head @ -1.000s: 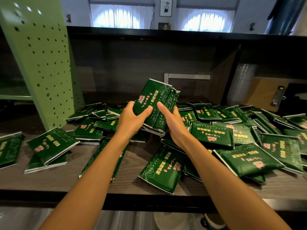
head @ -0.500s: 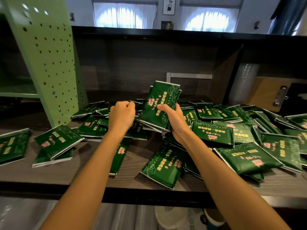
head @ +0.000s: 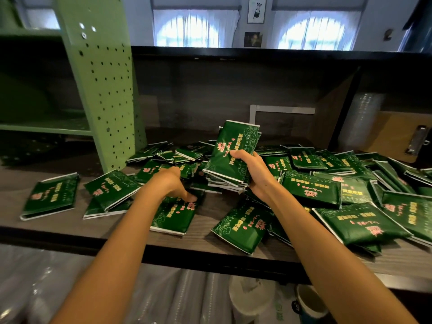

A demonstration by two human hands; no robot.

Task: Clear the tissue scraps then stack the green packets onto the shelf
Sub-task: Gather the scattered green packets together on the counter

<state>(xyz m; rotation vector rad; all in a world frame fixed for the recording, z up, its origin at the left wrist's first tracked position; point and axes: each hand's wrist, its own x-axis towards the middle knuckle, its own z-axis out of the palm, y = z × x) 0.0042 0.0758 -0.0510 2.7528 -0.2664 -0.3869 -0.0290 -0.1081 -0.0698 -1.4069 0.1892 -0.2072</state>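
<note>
**Right hand [head: 254, 174], curled.** I am gripping a bundle of green packets [head: 231, 153] in it. The thumb is lying across the printed face of the front packet and the fingers are wrapping round behind. The bundle is standing tilted, and its lower edges are fanning out just above the heap.

**Left hand [head: 173, 183], reaching down.** I am lowering it onto a single packet [head: 173, 216] that is lying flat on the near side of the hand. The thumb tip is touching the packet's far end. The fingers are hidden under the palm, so I cannot tell whether they are closing on it.

**Surroundings.**
- Right of the right hand, loose packets [head: 311, 190] are lying overlapped in a broad heap.
- Beyond the left hand, more are scattered toward the green perforated upright [head: 102, 90].
- Well to the left of the left hand, a few packets are lying apart on the shelf board [head: 70, 228].
- I am seeing no tissue scraps anywhere on the board.

**Step in hand (my judgement).** I am in the gathering part of the stacking step, collecting loose packets one at a time into the held bundle. Most of the packets are lying unstacked, so the task looks far from complete.

**Next move (my judgement).**
1. Pinch the flat packet by an edge and lift it clear.
2. Turn it to match the bundle's orientation.
3. Ease the right thumb just enough to admit it, without letting the fanned lower packets slide out.
4. Square the edges before setting the bundle down as a stack.
</note>
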